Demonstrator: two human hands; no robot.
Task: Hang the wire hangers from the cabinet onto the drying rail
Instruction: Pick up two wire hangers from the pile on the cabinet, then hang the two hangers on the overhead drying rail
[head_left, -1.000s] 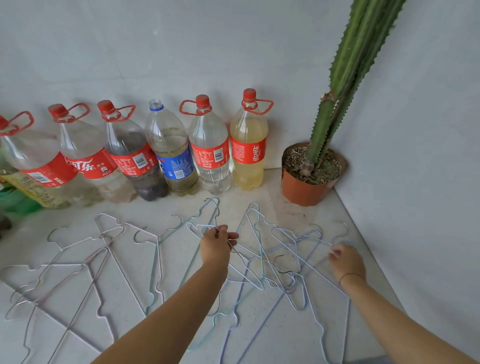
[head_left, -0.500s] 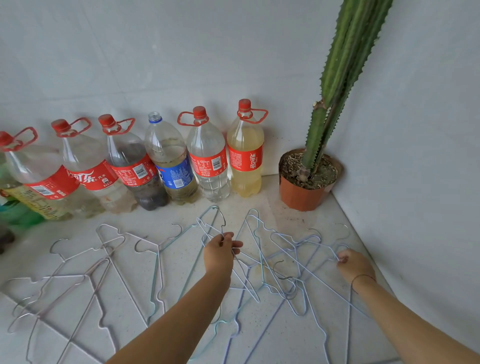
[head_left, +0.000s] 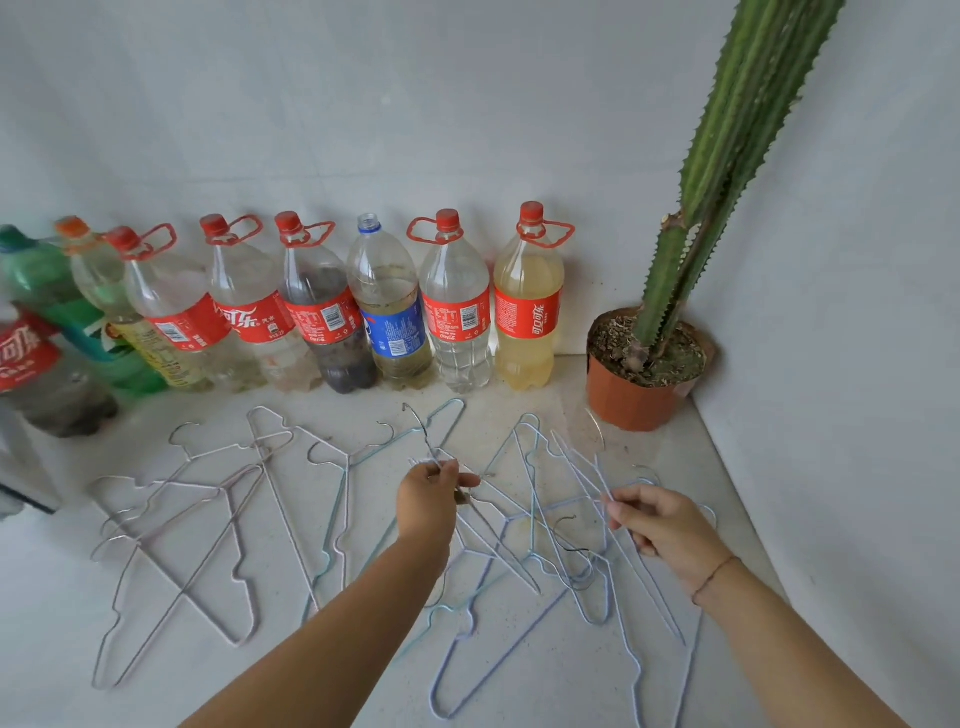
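Note:
Several thin wire hangers lie tangled on the pale cabinet top (head_left: 519, 670). A pinkish group (head_left: 197, 525) is on the left, and pale blue ones (head_left: 524, 566) are in the middle and on the right. My left hand (head_left: 428, 501) pinches the neck of one hanger (head_left: 422, 431), whose hook rises above the fingers. My right hand (head_left: 657, 522) is closed on the wire of a blue hanger (head_left: 584, 467) that is tilted up off the pile. No drying rail is in view.
A row of large plastic bottles (head_left: 457, 306) stands along the back wall. A tall spiny cactus (head_left: 727, 145) in an orange pot (head_left: 631, 397) fills the right corner, close beyond my right hand. The white wall (head_left: 857, 415) runs along the right side.
Both hands have lifted slightly with their hangers; the left one's hook now stands upright, and the right hand has moved left and up, raising a blue hanger. The view has pulled back.

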